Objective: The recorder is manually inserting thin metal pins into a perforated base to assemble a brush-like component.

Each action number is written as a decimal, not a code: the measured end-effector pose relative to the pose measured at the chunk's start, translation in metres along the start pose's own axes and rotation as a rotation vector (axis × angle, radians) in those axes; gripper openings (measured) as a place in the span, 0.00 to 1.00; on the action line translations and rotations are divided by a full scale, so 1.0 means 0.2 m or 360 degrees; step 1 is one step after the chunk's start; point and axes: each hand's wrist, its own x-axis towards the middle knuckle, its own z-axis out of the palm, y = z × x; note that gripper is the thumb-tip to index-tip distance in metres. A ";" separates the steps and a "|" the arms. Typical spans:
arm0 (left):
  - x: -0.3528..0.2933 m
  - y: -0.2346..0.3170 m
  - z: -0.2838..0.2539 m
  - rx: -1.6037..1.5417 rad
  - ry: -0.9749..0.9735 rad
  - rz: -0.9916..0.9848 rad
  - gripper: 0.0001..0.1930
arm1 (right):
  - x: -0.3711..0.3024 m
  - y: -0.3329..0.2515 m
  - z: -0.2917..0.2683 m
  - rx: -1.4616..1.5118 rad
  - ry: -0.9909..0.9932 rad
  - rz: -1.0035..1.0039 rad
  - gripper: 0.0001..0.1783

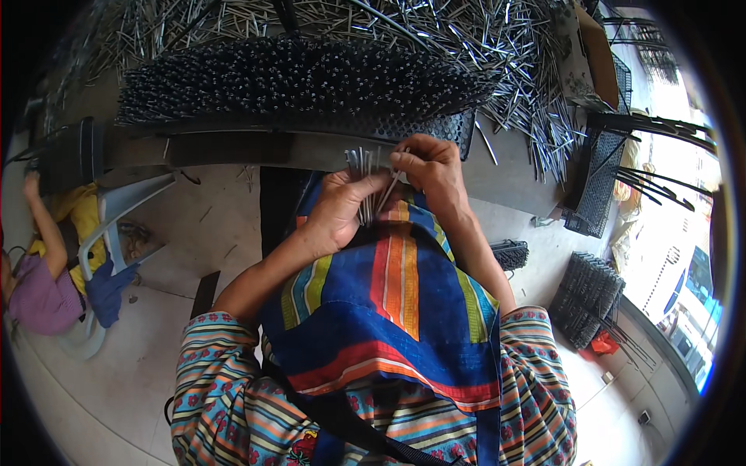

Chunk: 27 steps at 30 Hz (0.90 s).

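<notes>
My left hand is closed around a bundle of thin silvery metal sticks, which stand roughly upright between thumb and fingers. Just to its right, my right hand pinches the upper end of a slim metal stick that leans beside the bundle. Both hands are over my lap, above a blue apron with red, orange and green stripes. Beyond them, at the table edge, a black perforated rack holds a dense block of thin dark upright pieces.
Loose metal sticks are heaped across the table behind the rack. An open cardboard box stands at the far right. Black mesh racks hang by the right table edge, with stacked black bundles below. Another person sits at left by a light-coloured chair.
</notes>
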 end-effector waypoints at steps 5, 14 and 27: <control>-0.01 0.00 -0.14 0.0056 0.0223 -0.0034 0.11 | 0.04 -0.09 0.08 0.0187 0.0515 -0.0645 0.02; -0.06 0.04 -0.11 0.0051 0.0139 -0.0011 0.12 | 0.13 -0.16 0.17 -0.0388 0.0550 -0.1222 0.07; -0.07 0.01 -0.10 0.0030 0.0129 0.0079 0.10 | 0.11 -0.11 0.18 -0.0644 0.0439 -0.1468 0.08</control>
